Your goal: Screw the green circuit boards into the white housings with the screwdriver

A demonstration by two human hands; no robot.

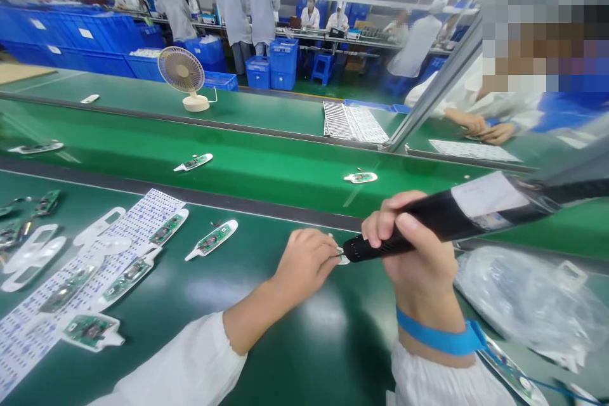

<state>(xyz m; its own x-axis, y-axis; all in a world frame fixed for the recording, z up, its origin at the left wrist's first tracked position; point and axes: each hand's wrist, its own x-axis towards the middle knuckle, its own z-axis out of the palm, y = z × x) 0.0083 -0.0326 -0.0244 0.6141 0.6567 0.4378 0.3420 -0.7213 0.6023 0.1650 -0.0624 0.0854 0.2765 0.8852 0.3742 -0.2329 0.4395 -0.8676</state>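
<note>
My right hand (413, 247) is wrapped round a black electric screwdriver (451, 219), whose tip points left and down at a small white part (341, 258) on the green table. My left hand (307, 263) is closed, fingers pinched on that small part right at the tool's tip; most of the part is hidden. A blue wrist strap (442, 337) circles my right wrist. Both sleeves are white.
White casings with green circuit boards (212, 240) lie to the left on a printed sheet (57, 292). Further ones ride the green conveyor belt (266, 165). A clear plastic bag (528, 298) lies at right. A small fan (183, 76) stands beyond, and a co-worker's hands (485, 127) work opposite.
</note>
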